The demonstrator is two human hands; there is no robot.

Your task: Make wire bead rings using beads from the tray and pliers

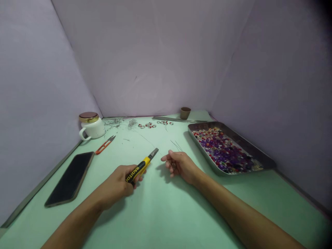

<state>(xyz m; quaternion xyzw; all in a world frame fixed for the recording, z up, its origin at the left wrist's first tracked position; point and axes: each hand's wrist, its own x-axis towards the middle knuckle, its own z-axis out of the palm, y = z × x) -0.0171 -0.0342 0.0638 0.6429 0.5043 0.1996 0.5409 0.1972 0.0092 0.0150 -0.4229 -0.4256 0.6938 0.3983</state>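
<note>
In the head view my left hand (119, 183) is wrapped round the handles of yellow and black pliers (141, 168). Their grey jaws point up and to the right, towards my other hand. My right hand (180, 164) hovers just right of the jaws with its fingers curled and thumb and fingertips close together. Something tiny may be between them, but I cannot make it out. Beyond it lie a few thin wires (176, 145) on the pale green table. Small rings of red and clear beads (147, 125) rest farther back.
On the right stands a metal tray (207, 157) of loose beads (225, 152). To the left are a phone (71, 178), orange thread snips (104, 145) and a lidded white mug (93, 128). Wire scraps (114, 122), metal rods (171, 119) and a brown cup (185, 113) sit at the back.
</note>
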